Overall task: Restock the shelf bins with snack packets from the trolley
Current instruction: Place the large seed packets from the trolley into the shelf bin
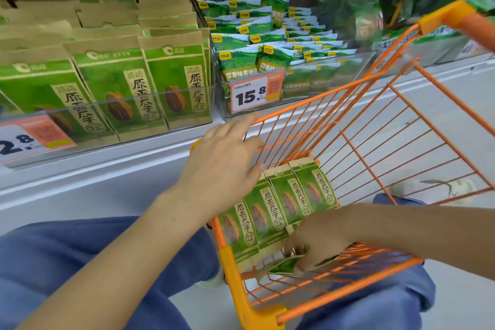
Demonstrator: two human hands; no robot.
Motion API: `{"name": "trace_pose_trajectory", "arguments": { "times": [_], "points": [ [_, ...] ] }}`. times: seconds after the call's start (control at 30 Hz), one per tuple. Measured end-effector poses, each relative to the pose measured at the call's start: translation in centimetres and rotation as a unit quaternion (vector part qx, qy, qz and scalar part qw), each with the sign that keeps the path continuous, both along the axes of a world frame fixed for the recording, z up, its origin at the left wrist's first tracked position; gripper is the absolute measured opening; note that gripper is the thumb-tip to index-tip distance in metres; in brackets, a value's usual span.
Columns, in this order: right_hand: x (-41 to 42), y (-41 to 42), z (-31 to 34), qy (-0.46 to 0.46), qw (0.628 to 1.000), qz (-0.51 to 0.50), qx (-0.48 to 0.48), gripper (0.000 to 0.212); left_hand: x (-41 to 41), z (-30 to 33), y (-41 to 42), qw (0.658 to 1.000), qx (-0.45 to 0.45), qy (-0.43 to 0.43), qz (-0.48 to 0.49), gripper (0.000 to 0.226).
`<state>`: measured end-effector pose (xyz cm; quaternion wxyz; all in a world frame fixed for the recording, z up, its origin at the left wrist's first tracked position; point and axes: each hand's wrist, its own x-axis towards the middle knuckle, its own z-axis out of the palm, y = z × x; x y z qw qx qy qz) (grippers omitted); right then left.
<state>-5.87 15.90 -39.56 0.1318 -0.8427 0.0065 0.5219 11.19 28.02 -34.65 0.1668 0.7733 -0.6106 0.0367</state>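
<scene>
Right hand (318, 241) is down inside the trolley (356, 142), fingers curled round a green packet (288, 265) lying low near the basket floor; looks like a pinch grip on its top edge, packet partly hidden by the fingers. Left hand (222, 166) sits over the trolley's near-left corner, fingers mostly straight and loose, one fingertip touching the orange rim wire, holding nothing. Could be steadying the basket, can't be sure.

Just beside both hands: a row of green-and-kraft seed packets (281, 201) leaning against the trolley's left wall, overlapping each other, faces up. Rest of the basket shows bare wire.

Further out, on the shelf: left bin (112, 104) holds matching seed packets, upright in rows and looking well filled at the front. Right bin (267, 104), behind the 15.8 price tag (254, 92), holds smaller green pea packets (257, 32), stacked loosely. Person's knees in blue jeans (80, 262) flank the trolley, so they are crouched low.

Step in hand, judged: pick phase, taking stock from the trolley, nothing in transit to the shelf yet.

Next move calls for lifting the gripped packet clear of the wire sides, matching it to the left bin by its print, and slotting it upright behind or beside the front row. Tight fit there; the free left hand may need to part the rows.
</scene>
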Motion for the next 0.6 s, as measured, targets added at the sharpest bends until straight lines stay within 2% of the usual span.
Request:
{"name": "trace_pose_trajectory", "arguments": {
  "times": [0.13, 0.27, 0.37, 0.4, 0.43, 0.47, 0.5, 0.53, 0.57, 0.6],
  "points": [
    [0.0, -1.0, -0.5, -0.141, 0.989, 0.011, -0.035, 0.044, -0.3, 0.1, 0.4, 1.0, 0.002, 0.013, 0.004, 0.029],
    [0.2, -2.0, -0.8, -0.069, 0.995, -0.067, -0.012, 0.054, -0.6, 0.7, 0.7, 0.999, 0.011, 0.038, -0.01, 0.032],
    [1.0, -3.5, 0.2, -0.111, 0.982, -0.148, 0.04, 0.037, -0.6, 1.1, 0.7, 0.998, 0.031, 0.055, -0.01, 0.035],
    [1.3, -4.0, 1.4, -0.135, 0.968, -0.199, 0.073, 0.028, -0.5, 1.4, 0.8, 0.995, 0.028, 0.098, -0.006, 0.033],
    [1.6, -4.5, 2.8, -0.159, 0.947, -0.255, 0.113, 0.022, -0.4, 2.0, 0.8, 0.98, 0.002, 0.201, 0.001, 0.027],
    [1.9, -4.7, 4.6, -0.185, 0.917, -0.314, 0.161, 0.019, -0.1, 2.9, 0.9, 0.935, -0.055, 0.35, 0.008, 0.019],
    [2.0, -4.7, 6.2, -0.21, 0.876, -0.375, 0.217, 0.021, 0.4, 3.7, 1.0, 0.86, -0.128, 0.494, 0.021, 0.014],
    [2.1, -4.6, 7.7, -0.23, 0.829, -0.428, 0.277, 0.023, 1.1, 4.5, 1.2, 0.78, -0.189, 0.594, 0.054, 0.017],
    [2.3, -4.2, 9.0, -0.244, 0.786, -0.464, 0.327, 0.022, 1.9, 5.3, 1.6, 0.724, -0.218, 0.649, 0.085, 0.024],
    [2.7, -3.8, 10.0, -0.259, 0.762, -0.474, 0.357, 0.02, 2.7, 6.0, 2.1, 0.699, -0.218, 0.673, 0.108, 0.033]
  ]
}}
